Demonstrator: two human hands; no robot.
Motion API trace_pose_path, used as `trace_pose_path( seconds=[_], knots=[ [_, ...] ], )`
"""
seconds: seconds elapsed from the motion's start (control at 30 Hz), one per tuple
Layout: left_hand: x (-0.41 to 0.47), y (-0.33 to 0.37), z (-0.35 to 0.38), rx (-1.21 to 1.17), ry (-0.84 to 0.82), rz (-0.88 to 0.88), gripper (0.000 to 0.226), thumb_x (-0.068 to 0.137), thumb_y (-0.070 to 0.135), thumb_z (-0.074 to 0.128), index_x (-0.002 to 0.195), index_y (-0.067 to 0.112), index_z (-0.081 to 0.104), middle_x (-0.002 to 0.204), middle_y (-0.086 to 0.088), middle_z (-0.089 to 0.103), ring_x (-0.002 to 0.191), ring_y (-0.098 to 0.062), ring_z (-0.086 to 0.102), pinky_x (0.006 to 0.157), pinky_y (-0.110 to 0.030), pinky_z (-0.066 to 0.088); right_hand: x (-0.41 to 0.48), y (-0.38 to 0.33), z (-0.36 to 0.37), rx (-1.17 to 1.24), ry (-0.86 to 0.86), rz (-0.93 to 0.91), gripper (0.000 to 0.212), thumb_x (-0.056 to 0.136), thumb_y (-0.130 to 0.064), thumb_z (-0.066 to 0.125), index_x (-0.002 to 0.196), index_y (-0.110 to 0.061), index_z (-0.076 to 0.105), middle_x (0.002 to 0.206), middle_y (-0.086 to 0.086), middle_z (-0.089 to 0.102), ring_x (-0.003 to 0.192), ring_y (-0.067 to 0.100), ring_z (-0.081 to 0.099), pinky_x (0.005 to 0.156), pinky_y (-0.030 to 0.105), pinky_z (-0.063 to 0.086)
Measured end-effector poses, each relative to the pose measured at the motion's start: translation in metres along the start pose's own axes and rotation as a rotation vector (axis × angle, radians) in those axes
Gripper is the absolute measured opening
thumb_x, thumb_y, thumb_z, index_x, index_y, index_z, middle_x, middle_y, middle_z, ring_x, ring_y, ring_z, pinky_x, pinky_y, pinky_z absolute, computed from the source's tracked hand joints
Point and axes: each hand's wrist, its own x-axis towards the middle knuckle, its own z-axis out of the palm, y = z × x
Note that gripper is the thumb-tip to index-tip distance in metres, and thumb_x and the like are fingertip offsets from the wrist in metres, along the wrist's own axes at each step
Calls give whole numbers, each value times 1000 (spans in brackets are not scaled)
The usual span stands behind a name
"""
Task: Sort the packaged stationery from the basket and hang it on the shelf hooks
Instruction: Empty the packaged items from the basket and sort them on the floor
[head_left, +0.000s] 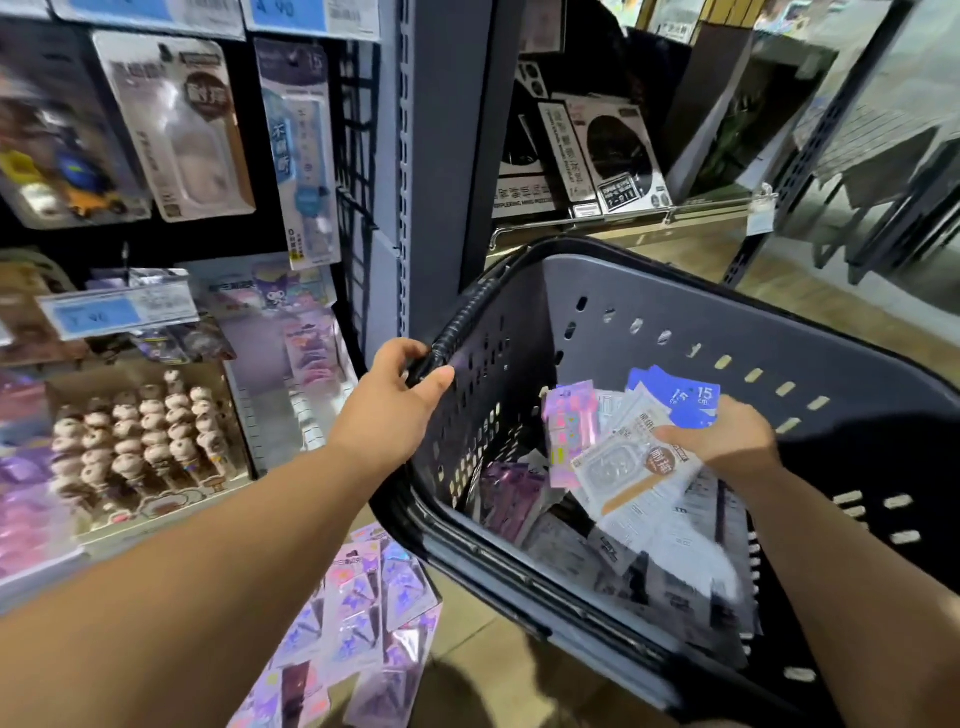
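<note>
Inside the one basket (675, 312), the right hand (727, 441) pinches at least three packets (634, 467); the left hand (400, 400) grips its handle (460, 327).

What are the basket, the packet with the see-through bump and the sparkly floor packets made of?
The basket looks like hard plastic, matte grey, with moulded slots. The packet seems printed card with a clear glossy plastic bubble. The floor packets are likely shiny holographic film, flashing pink and purple.
</note>
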Motion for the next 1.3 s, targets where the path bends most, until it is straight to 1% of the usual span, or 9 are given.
trace_pose_path(
  seconds=[0.1, 0.37, 0.5, 0.6, 0.8, 0.93, 1.03, 1.23, 1.3],
  knots=[
    [-4, -3, -1, -26, 23, 25, 21, 95, 41, 57, 109, 30, 46, 65, -2, 43, 42, -9, 33, 47, -23, 31, -4, -2, 2, -20, 34, 37, 38, 71, -40, 82, 98, -18, 68, 92, -4, 67, 87, 16, 60, 74, 25, 39],
    [-21, -16, -12, -79, 59, 44, 22, 94, 38, 59, 97, 25, 41, 69, -1, 35, 54, -18, 34, 58, -32, 33, -28, -17, -8, 78, 162, 79, 39, 71, -36, 84, 94, -16, 60, 73, -9, 55, 79, 20, 55, 69, 25, 35],
    [-29, -13, -16, -20, 33, 13, 26, 95, 43, 55, 100, 22, 39, 66, 0, 38, 53, -17, 36, 54, -30, 33, -44, -32, -14, 161, 158, 8, 39, 71, -28, 85, 100, -13, 64, 88, 1, 64, 81, 19, 58, 64, 27, 38],
    [-30, -5, -19, 103, 30, -36, 36, 95, 51, 50, 108, 20, 39, 76, 2, 50, 72, -22, 52, 68, -35, 41, -53, -49, -25, 200, 136, -80, 32, 73, -22, 83, 99, -13, 66, 89, 2, 67, 80, 17, 59, 64, 27, 41],
    [-27, 9, -19, 174, -50, -104, 41, 98, 46, 48, 120, 15, 35, 110, -6, 55, 98, -30, 54, 84, -38, 42, -46, -75, -51, 295, 216, -91, 35, 69, -27, 86, 97, -20, 66, 94, 1, 69, 90, 23, 65, 84, 39, 52],
    [-27, 10, -21, 191, -44, -96, 35, 96, 42, 54, 112, 18, 33, 108, -6, 54, 95, -28, 54, 80, -35, 41, -46, -94, -52, 347, 226, -113, 35, 69, -27, 86, 97, -20, 67, 92, -2, 68, 89, 21, 64, 79, 34, 49],
    [-30, 11, -24, 198, -19, -62, 45, 94, 46, 57, 119, 14, 37, 109, -3, 51, 97, -26, 52, 88, -38, 45, -49, -101, -52, 408, 219, -138, 31, 70, -23, 86, 93, -24, 66, 85, -9, 67, 86, 20, 63, 76, 31, 44],
    [-25, 6, -29, 208, -64, -31, 67, 89, 53, 60, 136, 13, 34, 134, -8, 49, 117, -29, 52, 100, -44, 44, -43, -119, -72, 495, 195, -189, 30, 65, -25, 88, 86, -31, 68, 91, -11, 71, 91, 21, 68, 88, 44, 54],
    [-23, 6, -30, 181, -70, -13, 72, 89, 56, 56, 140, 12, 32, 141, -10, 44, 124, -30, 48, 104, -44, 41, -44, -134, -82, 549, 203, -223, 32, 66, -21, 87, 91, -30, 69, 90, -14, 70, 89, 17, 68, 84, 38, 53]
  ],
)
